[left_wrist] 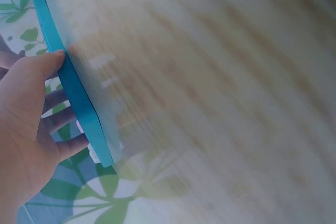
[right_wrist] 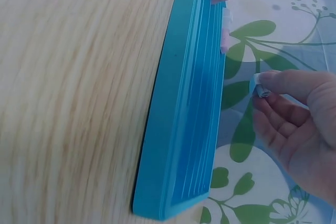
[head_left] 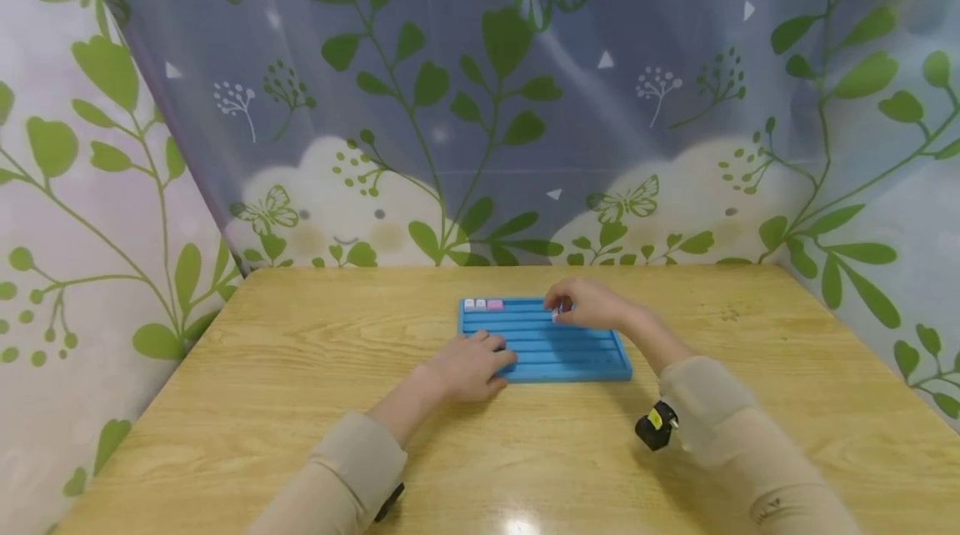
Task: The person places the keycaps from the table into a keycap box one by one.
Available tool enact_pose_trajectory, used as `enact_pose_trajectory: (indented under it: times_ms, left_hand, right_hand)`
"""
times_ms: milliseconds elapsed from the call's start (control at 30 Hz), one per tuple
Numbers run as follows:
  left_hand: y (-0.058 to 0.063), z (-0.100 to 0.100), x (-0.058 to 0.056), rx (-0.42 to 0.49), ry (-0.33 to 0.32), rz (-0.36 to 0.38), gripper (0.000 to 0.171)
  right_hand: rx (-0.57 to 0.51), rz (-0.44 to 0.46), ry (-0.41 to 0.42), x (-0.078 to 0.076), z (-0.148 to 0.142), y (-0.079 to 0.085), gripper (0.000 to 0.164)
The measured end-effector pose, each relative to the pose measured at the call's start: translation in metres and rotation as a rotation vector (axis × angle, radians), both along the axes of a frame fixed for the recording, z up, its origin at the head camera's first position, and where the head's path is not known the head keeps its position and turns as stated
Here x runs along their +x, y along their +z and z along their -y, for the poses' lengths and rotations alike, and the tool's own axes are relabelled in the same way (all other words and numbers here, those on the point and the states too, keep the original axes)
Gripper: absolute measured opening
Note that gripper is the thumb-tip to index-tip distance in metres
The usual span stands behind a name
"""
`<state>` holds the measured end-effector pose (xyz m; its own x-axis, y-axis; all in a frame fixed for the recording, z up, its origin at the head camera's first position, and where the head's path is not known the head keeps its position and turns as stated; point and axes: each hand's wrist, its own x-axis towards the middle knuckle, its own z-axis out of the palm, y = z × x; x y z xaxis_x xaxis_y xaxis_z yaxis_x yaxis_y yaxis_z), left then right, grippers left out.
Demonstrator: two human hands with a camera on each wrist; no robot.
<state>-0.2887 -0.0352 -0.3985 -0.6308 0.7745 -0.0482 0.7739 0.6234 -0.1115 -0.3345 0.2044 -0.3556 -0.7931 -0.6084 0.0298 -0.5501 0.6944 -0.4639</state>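
A blue tray [head_left: 558,370] with long raised ridges lies on the table, tilted slightly in the head view. Two white keycaps [head_left: 475,303] and a wider pink keycap [head_left: 495,305] sit side by side in its far left row. My left hand [head_left: 471,367] holds the tray at its near left part, thumb [left_wrist: 56,59] against the front wall and fingers reaching over the ridges. Over the far right part, my right hand [head_left: 592,304] pinches a small white keycap [right_wrist: 259,86] between thumb and fingertips, its hollow underside partly showing in the right wrist view.
The wooden table [head_left: 315,327] runs back to a patterned cloth [head_left: 480,102] with leaves and butterflies, which also hangs at both sides. A black wrist camera [head_left: 656,425] hangs by the right sleeve, above the table's front right.
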Motion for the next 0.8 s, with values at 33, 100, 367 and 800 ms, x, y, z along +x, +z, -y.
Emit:
enact_pose_trajectory:
  times_ms: [33, 100, 367, 800]
  left_hand:
    - [0.0, 0.0, 0.0, 0.0, -0.002, -0.001, 0.039]
    - [0.0, 0.0, 0.001, 0.005, -0.005, -0.003, 0.039]
    - [0.0, 0.0, 0.002, 0.009, -0.006, -0.011, 0.038]
    - [-0.001, 0.001, 0.001, 0.012, 0.009, 0.002, 0.039]
  right_hand:
    - [0.001, -0.004, 0.001, -0.001, 0.001, -0.001, 0.022]
    - [0.004, -0.01, -0.005, -0.003, 0.004, -0.003, 0.023]
    - [0.035, -0.063, -0.009, -0.009, 0.014, -0.009, 0.024]
    - [0.002, -0.094, -0.024, -0.012, 0.021, -0.014, 0.024]
